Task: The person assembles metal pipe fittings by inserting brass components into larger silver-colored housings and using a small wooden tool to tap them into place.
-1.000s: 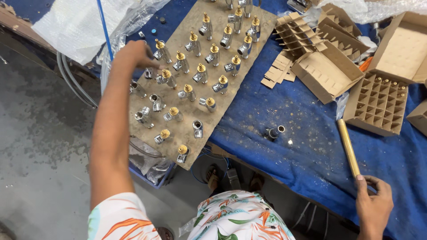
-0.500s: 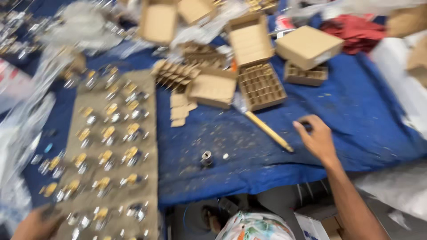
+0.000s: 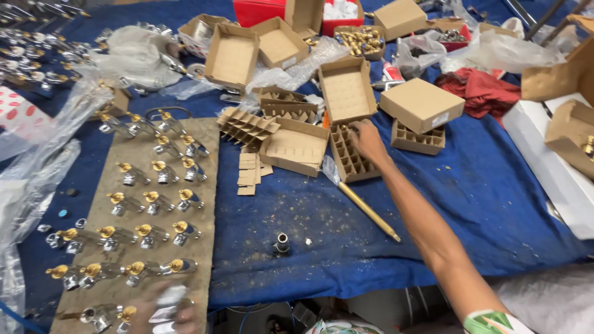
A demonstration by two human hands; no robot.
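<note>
My right hand reaches across the blue cloth to a cardboard box with a grid of dividers. Its fingertips dip into the box's far corner, and whatever they hold is hidden. My left hand is blurred at the near edge of a brown board and closes around a silvery valve. Rows of chrome valves with brass caps lie on the board. A brass rod lies on the cloth under my right forearm. A small metal fitting stands alone near the table's front edge.
Several open cardboard boxes, a closed one and loose divider inserts crowd the middle. Plastic bags and more valves sit at far left. A box of brass parts, a red cloth and white cartons lie to the right.
The view swung right and then steadied. My right hand moved from the table's front edge near the rod up to the divided box. My left hand dropped to the board's near edge.
</note>
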